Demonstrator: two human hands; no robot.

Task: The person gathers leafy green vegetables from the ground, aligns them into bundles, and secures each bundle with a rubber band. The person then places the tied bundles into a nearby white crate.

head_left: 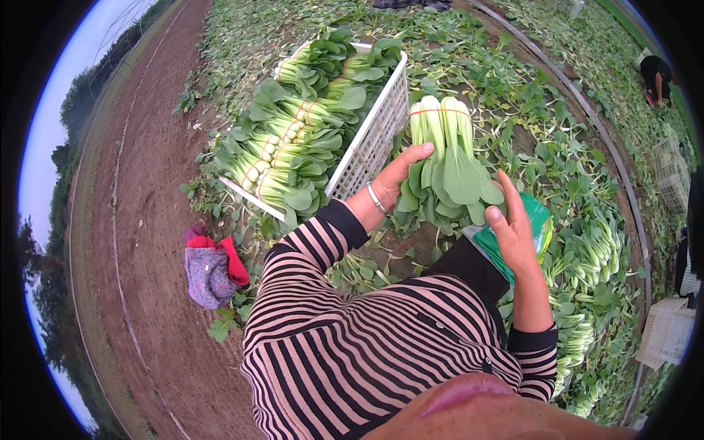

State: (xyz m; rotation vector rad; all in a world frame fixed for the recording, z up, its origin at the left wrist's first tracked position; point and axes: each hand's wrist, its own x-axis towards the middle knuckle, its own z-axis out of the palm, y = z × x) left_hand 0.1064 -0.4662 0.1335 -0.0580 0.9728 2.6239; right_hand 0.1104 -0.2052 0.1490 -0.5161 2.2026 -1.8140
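Observation:
My left hand (397, 174), with a silver bangle at the wrist, grips bunches of bok choy (455, 165) tied with orange bands. Its thumb presses on the near side; the other fingers are mostly hidden behind the leaves. White stems point away from me and the green leaves hang toward me. Beside the leaf tips my right hand (515, 233) is open, its fingers apart; whether it touches the leaves I cannot tell. At the far left, a white plastic crate (372, 121) holds rows of banded bok choy (293, 139).
A green packet (534, 229) lies by my right wrist. Loose bok choy (595, 253) is piled at the right. A grey hose (587, 110) curves past more crates (666, 334) and a bending person (655, 77). Grey and red cloth (211, 275) lies on the soil at the left.

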